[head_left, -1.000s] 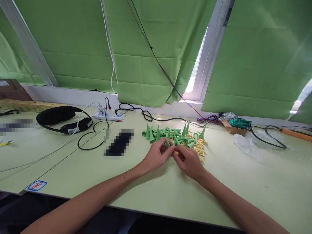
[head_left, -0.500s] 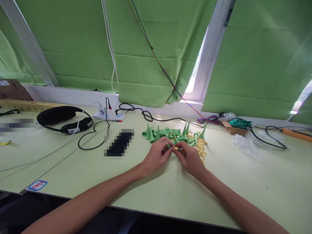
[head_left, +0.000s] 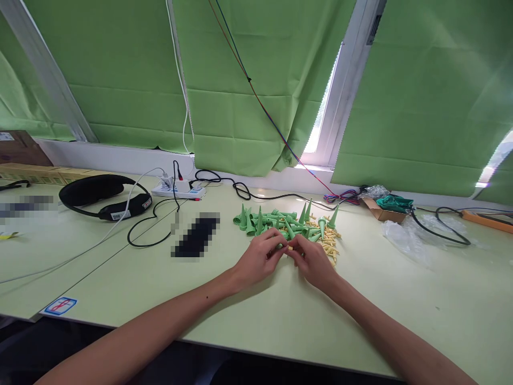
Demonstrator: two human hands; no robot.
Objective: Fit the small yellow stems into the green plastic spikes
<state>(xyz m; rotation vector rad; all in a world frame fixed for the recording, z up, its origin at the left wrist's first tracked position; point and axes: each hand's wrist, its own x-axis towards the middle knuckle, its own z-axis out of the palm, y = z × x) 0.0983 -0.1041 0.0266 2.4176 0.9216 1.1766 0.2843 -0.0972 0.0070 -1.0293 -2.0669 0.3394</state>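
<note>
Over the front of the pile, my left hand (head_left: 260,255) and my right hand (head_left: 315,260) meet at the fingertips, both closed in a pinch. The left fingers are wrapped round a green plastic cone that they now mostly hide. Between my right thumb and fingers is a small yellow plastic piece (head_left: 290,248), held against the left fingertips. Whether the two parts are joined cannot be made out. Just behind the hands lie green cones (head_left: 259,219), several upright and others on their sides. Small yellow pieces (head_left: 329,248) are scattered beside my right hand.
Left of the pile lies a blurred dark rectangle (head_left: 196,235). Farther left are a black headset (head_left: 105,198) and a white power strip (head_left: 160,191) with cables. At the back right stand a small cardboard box (head_left: 382,213) and clear plastic bags (head_left: 404,240).
My fingertips have closed in further, and the yellow piece and green cone show less between them. The piles have not visibly changed.
</note>
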